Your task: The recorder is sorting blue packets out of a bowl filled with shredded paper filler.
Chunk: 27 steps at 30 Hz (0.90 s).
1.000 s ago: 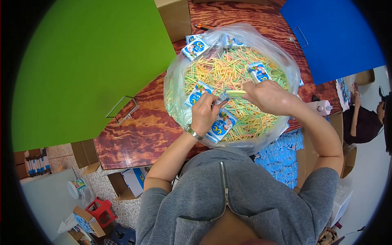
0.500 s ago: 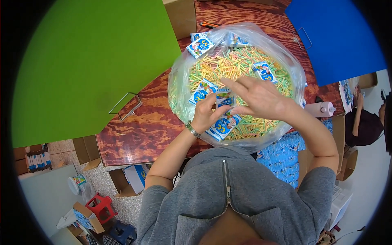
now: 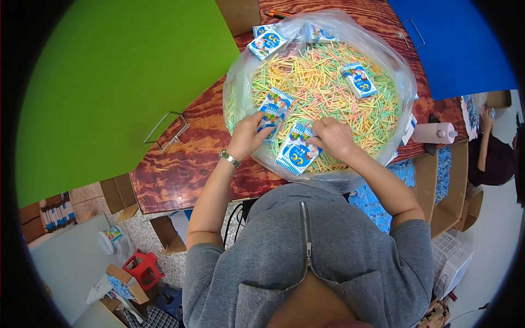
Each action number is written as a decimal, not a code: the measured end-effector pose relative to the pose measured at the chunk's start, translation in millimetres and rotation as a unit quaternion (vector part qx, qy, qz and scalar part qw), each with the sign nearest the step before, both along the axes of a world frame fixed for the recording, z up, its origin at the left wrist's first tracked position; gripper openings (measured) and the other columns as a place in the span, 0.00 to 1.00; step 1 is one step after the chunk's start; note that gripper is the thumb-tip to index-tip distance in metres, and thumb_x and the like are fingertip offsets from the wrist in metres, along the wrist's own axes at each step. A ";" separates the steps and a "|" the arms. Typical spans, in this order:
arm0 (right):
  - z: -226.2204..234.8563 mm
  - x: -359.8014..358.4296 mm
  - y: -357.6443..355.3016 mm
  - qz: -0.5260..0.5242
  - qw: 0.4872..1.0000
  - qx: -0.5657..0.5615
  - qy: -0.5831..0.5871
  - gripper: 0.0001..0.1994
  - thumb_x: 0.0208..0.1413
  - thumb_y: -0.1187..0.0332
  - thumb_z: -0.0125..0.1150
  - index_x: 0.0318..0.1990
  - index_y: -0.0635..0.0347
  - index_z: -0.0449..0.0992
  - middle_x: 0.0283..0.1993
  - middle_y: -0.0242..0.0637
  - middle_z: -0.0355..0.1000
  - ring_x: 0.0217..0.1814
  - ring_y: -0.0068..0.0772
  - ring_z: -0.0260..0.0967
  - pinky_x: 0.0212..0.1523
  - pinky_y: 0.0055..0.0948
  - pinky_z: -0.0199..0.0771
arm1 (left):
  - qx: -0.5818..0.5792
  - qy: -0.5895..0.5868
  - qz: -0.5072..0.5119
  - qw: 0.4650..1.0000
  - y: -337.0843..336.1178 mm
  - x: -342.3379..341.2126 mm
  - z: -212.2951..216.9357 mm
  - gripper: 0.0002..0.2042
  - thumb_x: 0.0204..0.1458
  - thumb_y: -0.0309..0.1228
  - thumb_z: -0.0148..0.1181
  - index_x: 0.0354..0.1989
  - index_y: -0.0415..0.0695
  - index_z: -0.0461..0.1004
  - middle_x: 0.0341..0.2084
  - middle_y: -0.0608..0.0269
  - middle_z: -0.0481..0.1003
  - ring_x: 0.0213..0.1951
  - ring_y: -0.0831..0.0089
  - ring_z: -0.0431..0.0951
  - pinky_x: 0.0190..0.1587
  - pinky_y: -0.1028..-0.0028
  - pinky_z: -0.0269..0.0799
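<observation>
A large clear plastic bag (image 3: 402,65) lies wide with its rim rolled out, full of thin pastel candy sticks (image 3: 314,82). My left hand (image 3: 247,136) pinches a small blue-and-white candy packet (image 3: 269,121) over the left side of the sticks, close to another such packet (image 3: 280,99). Its fingers cover part of what it holds. My right hand (image 3: 334,141) is closed, its thumb and fingertips at the right edge of a flat blue-and-white packet (image 3: 298,152) near the front of the bag. Whatever those fingers grip is hidden. A further packet (image 3: 359,82) rests on the sticks at right.
More packets (image 3: 267,44) lie at the bag's far left rim. An orange cutter (image 3: 279,14) lies behind. A green panel (image 3: 126,82) and a blue panel (image 3: 454,49) flank the reddish table (image 3: 180,191). A pink bottle (image 3: 432,133) stands right; another person's arm (image 3: 483,142) shows beyond.
My hands, close together over the middle before, have moved apart. The left went left with its packet; the right came nearer to me, down to the front packet, and its fingers closed.
</observation>
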State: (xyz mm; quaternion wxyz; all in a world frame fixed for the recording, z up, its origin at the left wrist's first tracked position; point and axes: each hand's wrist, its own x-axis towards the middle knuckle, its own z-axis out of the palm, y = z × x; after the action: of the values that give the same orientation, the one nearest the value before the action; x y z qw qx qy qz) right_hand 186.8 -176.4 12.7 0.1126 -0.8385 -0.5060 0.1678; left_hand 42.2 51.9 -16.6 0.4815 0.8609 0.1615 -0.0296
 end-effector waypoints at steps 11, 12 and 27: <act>27.3 15.8 -11.0 0.064 0.970 0.232 0.029 0.12 0.50 0.68 0.65 0.36 0.59 0.68 0.31 0.40 0.70 0.34 0.46 0.70 0.31 0.41 0.70 | 0.128 -0.194 -0.050 0.971 -63.8 10.5 33.1 0.14 0.50 0.34 0.66 0.41 0.39 0.76 0.32 0.53 0.75 0.36 0.56 0.74 0.41 0.63 0.70; 36.4 12.8 -8.5 0.015 0.965 0.238 0.107 0.13 0.51 0.66 0.65 0.37 0.60 0.68 0.30 0.41 0.70 0.34 0.45 0.71 0.32 0.42 0.70 | 0.082 -0.123 -0.073 0.986 -64.1 12.0 27.2 0.12 0.50 0.34 0.65 0.38 0.38 0.77 0.26 0.55 0.75 0.31 0.57 0.74 0.39 0.64 0.70; 25.5 180.7 -55.2 -0.055 0.990 0.086 -0.095 0.11 0.53 0.69 0.57 0.43 0.58 0.78 0.42 0.44 0.74 0.45 0.45 0.74 0.44 0.39 0.75 | -0.055 -0.143 0.018 0.988 -94.1 42.0 33.0 0.10 0.47 0.31 0.70 0.23 0.38 0.75 0.15 0.63 0.74 0.16 0.79 0.74 0.20 0.77 0.66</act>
State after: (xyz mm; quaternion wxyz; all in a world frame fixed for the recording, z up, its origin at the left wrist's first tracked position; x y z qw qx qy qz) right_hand 367.5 -231.5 38.1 0.1452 -0.8645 -0.4798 0.0368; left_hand 84.2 -42.2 16.4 0.5464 0.8256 0.1049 0.0937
